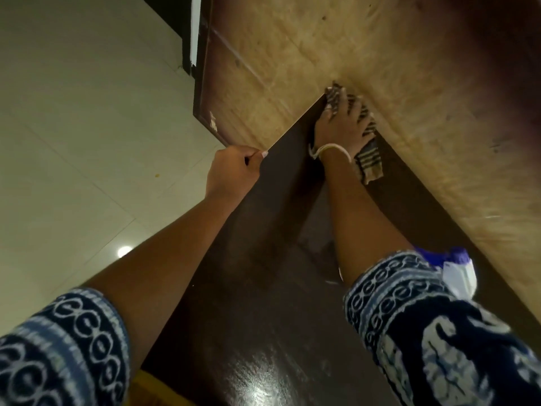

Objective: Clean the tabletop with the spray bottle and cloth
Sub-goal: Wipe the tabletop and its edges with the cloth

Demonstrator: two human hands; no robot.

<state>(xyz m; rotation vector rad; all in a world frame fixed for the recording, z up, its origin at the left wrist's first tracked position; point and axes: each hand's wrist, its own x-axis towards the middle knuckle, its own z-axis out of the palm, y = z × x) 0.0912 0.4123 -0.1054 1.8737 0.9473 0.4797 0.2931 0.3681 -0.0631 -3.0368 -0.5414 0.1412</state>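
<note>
Cloth sits under my right hand, pressed flat on the bench right where the dark top meets a paler wooden surface. That grip is spread, fingers splayed over the striped fabric, palm bearing down and not clenched around it; a tail of cloth trails out toward the wrist side. The cloth's long axis runs roughly along the seam between dark and pale.

My left hand is curled shut on the bench's far-left edge, thumb on top, bracing (it holds nothing else that I can see).

Bottle, white with a blue top, stands near my right elbow, partly hidden by the sleeve. It lies back toward me from the cloth, well apart from it, and the right arm is plainly nearer.

I judge wiping is under way, and the glossy stretch between cloth and me is what the next pull covers. No containers beyond the bottle; I cannot tell its fill.
</note>
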